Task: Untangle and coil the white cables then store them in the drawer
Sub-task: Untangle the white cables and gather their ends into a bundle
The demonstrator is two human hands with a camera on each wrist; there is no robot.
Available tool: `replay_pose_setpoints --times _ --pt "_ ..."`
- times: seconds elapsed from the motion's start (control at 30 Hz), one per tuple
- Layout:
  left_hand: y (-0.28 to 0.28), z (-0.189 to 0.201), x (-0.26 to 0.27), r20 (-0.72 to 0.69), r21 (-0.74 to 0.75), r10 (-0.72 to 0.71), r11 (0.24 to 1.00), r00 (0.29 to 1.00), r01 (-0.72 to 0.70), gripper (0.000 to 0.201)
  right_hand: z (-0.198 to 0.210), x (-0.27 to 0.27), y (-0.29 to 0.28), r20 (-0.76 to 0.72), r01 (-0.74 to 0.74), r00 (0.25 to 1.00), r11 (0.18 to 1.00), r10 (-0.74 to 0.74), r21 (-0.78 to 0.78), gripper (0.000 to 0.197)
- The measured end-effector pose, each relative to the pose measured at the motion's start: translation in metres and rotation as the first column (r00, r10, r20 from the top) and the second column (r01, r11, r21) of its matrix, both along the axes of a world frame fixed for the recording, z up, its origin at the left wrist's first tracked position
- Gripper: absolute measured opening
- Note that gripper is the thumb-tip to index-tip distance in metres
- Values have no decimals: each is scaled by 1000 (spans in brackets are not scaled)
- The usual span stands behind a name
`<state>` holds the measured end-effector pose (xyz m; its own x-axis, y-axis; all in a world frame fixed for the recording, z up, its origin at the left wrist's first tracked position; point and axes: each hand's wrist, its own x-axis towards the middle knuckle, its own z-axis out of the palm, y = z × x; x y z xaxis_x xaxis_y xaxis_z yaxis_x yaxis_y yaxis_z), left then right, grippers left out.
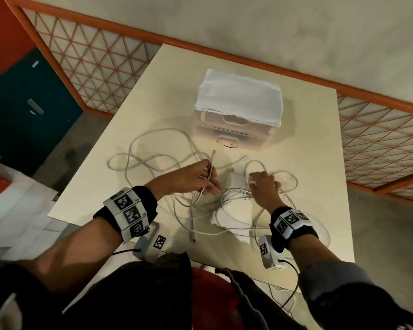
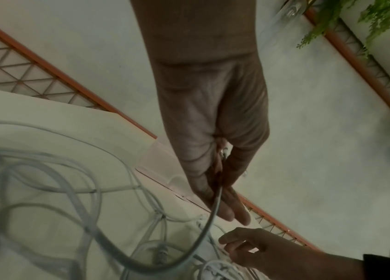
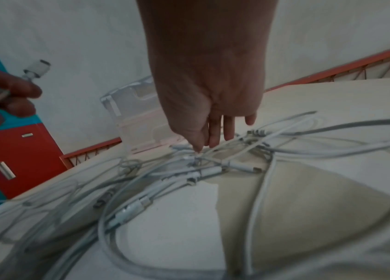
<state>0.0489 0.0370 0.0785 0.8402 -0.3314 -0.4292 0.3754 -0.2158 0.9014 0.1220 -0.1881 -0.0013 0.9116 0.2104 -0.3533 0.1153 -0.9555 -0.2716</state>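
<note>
Several tangled white cables [image 1: 153, 160] sprawl over the cream table [image 1: 308, 129]. My left hand [image 1: 200, 178] pinches one cable near its plug end [image 1: 213, 153], which sticks up above the fingers; the same cable [image 2: 203, 233] curves down from that hand [image 2: 218, 170]. My right hand [image 1: 262, 184] reaches down with straight fingers and touches the knot of plugs and cables [image 3: 213, 164] in the middle; its fingertips [image 3: 215, 140] rest on the strands. The small translucent drawer unit [image 1: 236, 132], covered by a white cloth [image 1: 239, 96], stands behind the cables with both drawers closed.
The table's left edge [image 1: 100, 144] drops to a tiled floor. An orange-framed lattice railing [image 1: 93, 58] runs behind and to the right. Teal and red cabinets [image 1: 22, 96] stand far left. A red seat [image 1: 210, 296] shows below my arms.
</note>
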Motion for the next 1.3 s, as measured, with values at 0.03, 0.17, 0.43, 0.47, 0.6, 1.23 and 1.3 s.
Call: replay_pose_setpoints --times 0.03,0.17,0.43,0.47,0.6,1.23,1.3 --pt "-3 -1 1 -4 3 2 1000 1000 -2 17 0 -2 0 14 11 1000 1000 -11 -9 31" --pt "-13 -3 7 -11 50 -23 998 1000 23 20 6 1 0 37 -33 999 999 34 -43 27" --pt "-35 -3 22 10 126 41 991 999 -42 21 34 21 5 -7 27 1000 965 -26 262 18" --pt "-38 -1 24 13 120 51 991 999 -53 16 40 24 4 -18 60 998 928 -57 367 18" --pt "-52 3 34 51 58 139 988 989 -142 10 75 23 0 36 74 990 707 -140 703 21" --pt "-89 27 43 252 -364 351 898 902 -248 37 120 -7 8 30 104 962 462 -272 881 27" --pt "-85 27 45 297 -351 407 888 864 -298 37 121 -14 14 -7 104 976 439 -217 892 22"
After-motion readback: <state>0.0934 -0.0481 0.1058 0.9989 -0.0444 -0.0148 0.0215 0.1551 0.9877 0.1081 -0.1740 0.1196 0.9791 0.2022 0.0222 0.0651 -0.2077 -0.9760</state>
